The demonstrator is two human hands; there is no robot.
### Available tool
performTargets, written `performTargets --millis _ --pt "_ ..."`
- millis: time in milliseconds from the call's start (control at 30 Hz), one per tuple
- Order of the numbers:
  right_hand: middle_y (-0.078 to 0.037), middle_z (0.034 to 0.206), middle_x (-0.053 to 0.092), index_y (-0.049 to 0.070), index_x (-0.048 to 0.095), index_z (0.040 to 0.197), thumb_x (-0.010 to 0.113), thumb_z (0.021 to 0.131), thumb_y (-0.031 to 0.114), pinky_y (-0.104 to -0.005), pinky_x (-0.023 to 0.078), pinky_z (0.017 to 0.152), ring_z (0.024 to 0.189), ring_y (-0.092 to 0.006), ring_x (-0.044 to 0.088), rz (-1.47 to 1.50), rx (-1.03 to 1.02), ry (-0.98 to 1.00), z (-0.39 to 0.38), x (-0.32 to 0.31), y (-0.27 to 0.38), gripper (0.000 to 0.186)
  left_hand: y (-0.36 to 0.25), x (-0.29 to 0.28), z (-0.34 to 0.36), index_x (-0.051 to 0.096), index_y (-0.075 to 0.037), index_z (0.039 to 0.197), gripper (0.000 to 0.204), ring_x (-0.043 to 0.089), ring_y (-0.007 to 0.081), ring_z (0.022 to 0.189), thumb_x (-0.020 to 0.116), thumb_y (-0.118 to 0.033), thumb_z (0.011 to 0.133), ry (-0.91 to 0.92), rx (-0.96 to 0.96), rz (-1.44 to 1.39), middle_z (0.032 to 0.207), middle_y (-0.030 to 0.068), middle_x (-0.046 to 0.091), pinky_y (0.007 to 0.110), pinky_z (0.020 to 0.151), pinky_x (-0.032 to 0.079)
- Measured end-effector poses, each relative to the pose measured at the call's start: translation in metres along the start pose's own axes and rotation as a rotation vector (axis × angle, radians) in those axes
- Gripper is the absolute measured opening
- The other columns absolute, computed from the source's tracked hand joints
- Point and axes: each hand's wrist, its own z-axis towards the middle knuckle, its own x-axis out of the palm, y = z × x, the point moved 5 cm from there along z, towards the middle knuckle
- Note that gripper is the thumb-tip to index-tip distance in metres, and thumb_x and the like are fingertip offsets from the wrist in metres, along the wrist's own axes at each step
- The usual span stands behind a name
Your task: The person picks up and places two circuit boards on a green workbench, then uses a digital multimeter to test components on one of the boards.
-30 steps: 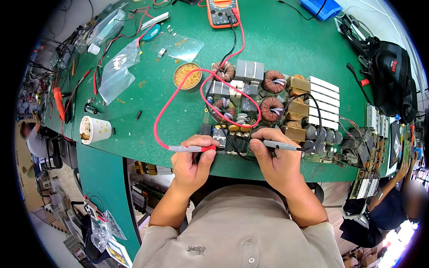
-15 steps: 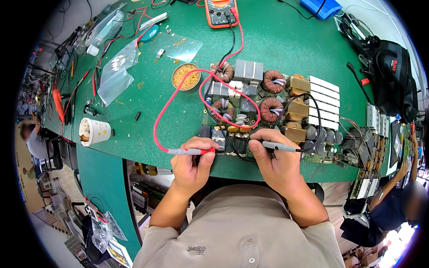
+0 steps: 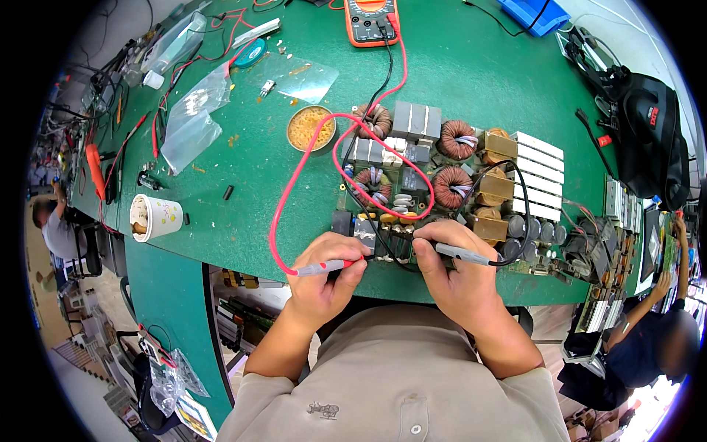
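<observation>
My left hand (image 3: pixel 322 283) pinches a red-and-grey test probe (image 3: pixel 320 267) at the near left edge of a large circuit board (image 3: pixel 412 177). In my right hand (image 3: pixel 460 269) is a black-and-grey test probe (image 3: pixel 464 253), held over the board's near edge. Both probe tips are too small or hidden to tell what they touch. The board carries copper-wound coils (image 3: pixel 452 186), grey block capacitors (image 3: pixel 417 120) and white heatsink fins (image 3: pixel 539 177). From the probes, a red lead (image 3: pixel 283 202) and a black lead run to an orange multimeter (image 3: pixel 371 26) at the far side.
A round tin of yellowish material (image 3: pixel 310 129) stands beyond the board's left side. Further left are a paper cup (image 3: pixel 155 218), plastic bags (image 3: pixel 195 121) and tangled wires. A black bag (image 3: pixel 648 132) lies at the right, and other people work on both sides.
The red probe has shifted slightly right and down with my left hand, its angle now more tilted. The black probe tilts slightly more. The whole bench view has shifted slightly right.
</observation>
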Motion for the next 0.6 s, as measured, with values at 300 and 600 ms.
performTargets --millis 300,600 --pt "-0.013 0.083 0.066 0.000 0.062 0.095 0.073 0.082 -0.002 -0.0362 0.050 0.062 0.069 -0.0302 0.062 -0.001 -0.051 -0.033 -0.0012 -0.0003 0.0014 0.017 -0.0010 0.0003 0.0006 0.060 0.000 0.096 0.018 0.067 0.0258 0.075 0.071 0.004 0.082 0.012 0.020 0.010 0.085 0.0160 0.069 0.034 0.065 0.054" --pt "-0.014 0.085 0.067 0.000 0.063 0.097 0.072 0.083 0.000 -0.0363 0.051 0.062 0.071 -0.0305 0.064 0.015 -0.021 -0.004 -0.0016 -0.0014 0.0021 0.016 -0.0045 0.0002 0.0039 0.060 0.001 0.094 0.016 0.068 0.0261 0.077 0.072 0.003 0.083 0.016 0.034 0.044 0.086 0.0148 0.069 0.034 0.067 0.054"
